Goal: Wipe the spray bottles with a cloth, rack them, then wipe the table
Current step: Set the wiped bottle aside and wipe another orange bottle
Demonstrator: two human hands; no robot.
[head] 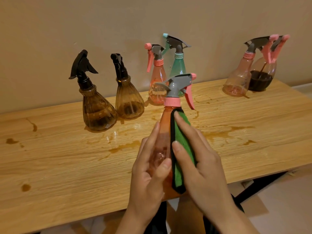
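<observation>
My left hand [148, 169] grips a pink spray bottle [166, 125] with a grey head, held upright above the table's near edge. My right hand [199, 159] presses a green cloth [179, 146] with a black border against the bottle's right side, fingers laid over it. Two brown ribbed bottles [99, 107] [129, 100] with black heads stand at the back left. A pink bottle [156, 81] and a teal bottle [178, 65] stand behind the held one. At the back right stand a clear pink bottle [238, 78] and a bottle with dark liquid [260, 76].
The wooden table [67, 166] carries brown liquid streaks and drops across its middle and left side. A beige wall rises right behind the bottles. Dark table legs and a pale floor show at the lower right. No rack is in view.
</observation>
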